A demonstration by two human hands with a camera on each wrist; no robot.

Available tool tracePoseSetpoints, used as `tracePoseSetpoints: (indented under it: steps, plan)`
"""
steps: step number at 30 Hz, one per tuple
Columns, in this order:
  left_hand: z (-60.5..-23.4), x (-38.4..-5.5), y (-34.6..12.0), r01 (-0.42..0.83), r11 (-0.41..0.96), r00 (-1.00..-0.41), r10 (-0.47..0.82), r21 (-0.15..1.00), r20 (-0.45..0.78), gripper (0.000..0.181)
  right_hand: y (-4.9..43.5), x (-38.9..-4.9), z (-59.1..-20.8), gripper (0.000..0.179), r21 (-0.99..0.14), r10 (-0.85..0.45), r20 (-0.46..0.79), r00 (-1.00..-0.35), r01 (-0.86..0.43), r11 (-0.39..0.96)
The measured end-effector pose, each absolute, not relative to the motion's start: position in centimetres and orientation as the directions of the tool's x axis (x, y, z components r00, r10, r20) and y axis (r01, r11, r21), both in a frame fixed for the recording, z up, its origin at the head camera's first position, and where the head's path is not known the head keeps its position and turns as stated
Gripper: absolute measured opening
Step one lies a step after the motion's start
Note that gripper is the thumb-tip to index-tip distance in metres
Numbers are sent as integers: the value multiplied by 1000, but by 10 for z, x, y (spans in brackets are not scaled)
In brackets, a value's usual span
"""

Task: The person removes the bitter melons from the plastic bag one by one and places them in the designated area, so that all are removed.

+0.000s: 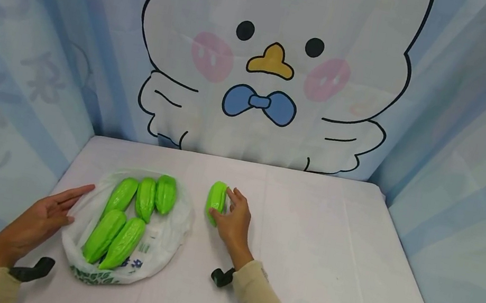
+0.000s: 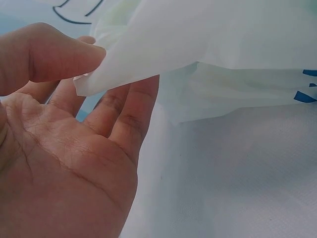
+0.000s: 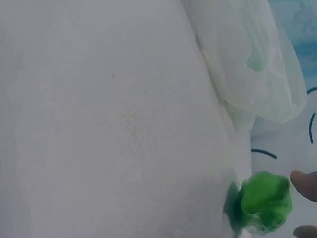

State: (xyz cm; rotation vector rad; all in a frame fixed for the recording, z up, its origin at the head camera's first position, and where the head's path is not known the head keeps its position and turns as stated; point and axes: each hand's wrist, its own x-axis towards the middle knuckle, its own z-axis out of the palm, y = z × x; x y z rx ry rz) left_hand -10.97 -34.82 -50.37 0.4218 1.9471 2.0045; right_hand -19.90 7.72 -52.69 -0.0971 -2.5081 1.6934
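Note:
A white plastic bag (image 1: 158, 255) with green and blue print lies spread in a round shape at the left of the table. On it are several glossy, ridged, bright green gourd-like pieces (image 1: 124, 243). My left hand (image 1: 38, 222) touches the bag's left rim with fairly straight fingers; in the left wrist view the bag's edge (image 2: 148, 44) passes between thumb and fingers. Right of the bag, a single green gourd-like piece (image 1: 216, 198) lies on the table. My right hand (image 1: 235, 221) is at its right side, fingers spread; the right wrist view shows a gap between fingertips and the piece (image 3: 265, 201).
The table (image 1: 325, 267) has a white cloth. Behind it hangs a curtain (image 1: 264, 139) with a printed cartoon bird, and blue-white curtains (image 1: 9, 80) stand at both sides. A dark wrist mount (image 1: 222, 276) sticks out by each wrist.

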Motion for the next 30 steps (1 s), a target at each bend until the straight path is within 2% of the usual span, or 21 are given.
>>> tracePoseSetpoints:
  steps: [6, 14, 22, 30]
  plan:
    - [-503, -110, -347, -37, -1, -917, 398, 999, -34, 73, 72, -188, -514, 75, -907, 163, 157, -974, -77, 414]
    - [-501, -107, -348, -56, 17, -920, 388, 998, -58, 71, 50, -158, -496, 71, -897, 106, 300, -948, -243, 370]
    - [-502, -106, -348, -78, 59, -919, 383, 995, -95, 70, 20, -125, -486, 72, -940, 53, 274, -960, -256, 224]
    - [-501, -107, -349, -101, 74, -917, 380, 992, -122, 71, -4, -109, -483, 74, -977, -8, 190, -982, -190, 93]
